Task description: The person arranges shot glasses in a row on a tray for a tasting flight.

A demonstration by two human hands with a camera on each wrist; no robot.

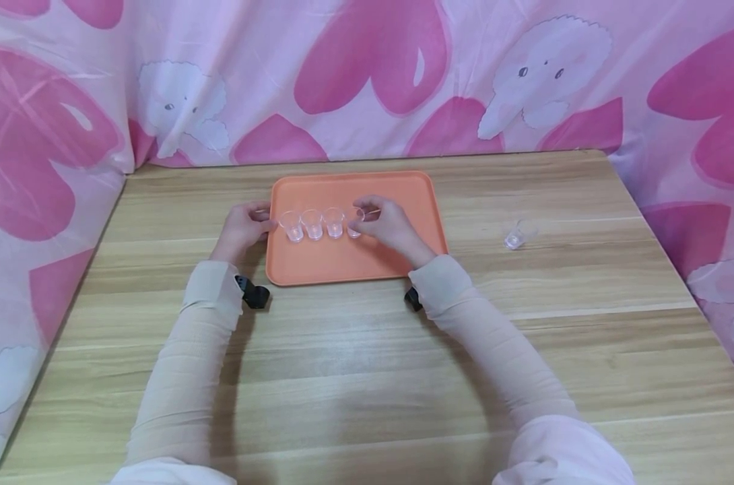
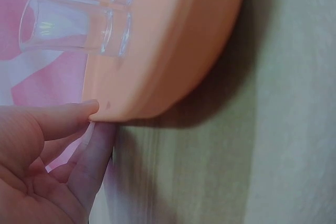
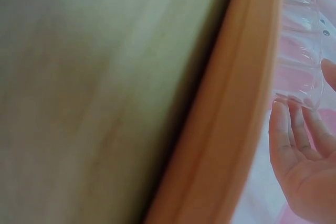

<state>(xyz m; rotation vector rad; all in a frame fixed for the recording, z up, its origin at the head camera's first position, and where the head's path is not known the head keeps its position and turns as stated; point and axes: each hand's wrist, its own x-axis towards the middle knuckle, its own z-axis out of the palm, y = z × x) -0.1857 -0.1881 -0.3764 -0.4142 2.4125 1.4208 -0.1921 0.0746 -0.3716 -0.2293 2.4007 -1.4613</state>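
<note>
Orange tray point(image 1: 403, 192) on wood table point(image 1: 367, 350), four clear cups in row on it. Right hand point(image 1: 391, 225) fingers point(image 3: 294, 129) pinch rightmost cup point(image 1: 355, 223). Left hand point(image 1: 242, 229) fingers relaxed, touching tray's left edge. Fifth cup point(image 1: 515, 237) lies alone on table, well right. No readable labels anywhere, cups plain.

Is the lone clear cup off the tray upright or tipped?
Tipped: the lone cup lies on its side on the table, right of the tray.

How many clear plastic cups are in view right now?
5. Four stand in a row on the orange tray: cups at, and one pinched by the right hand. A fifth cup lies on the table to the right.
</note>
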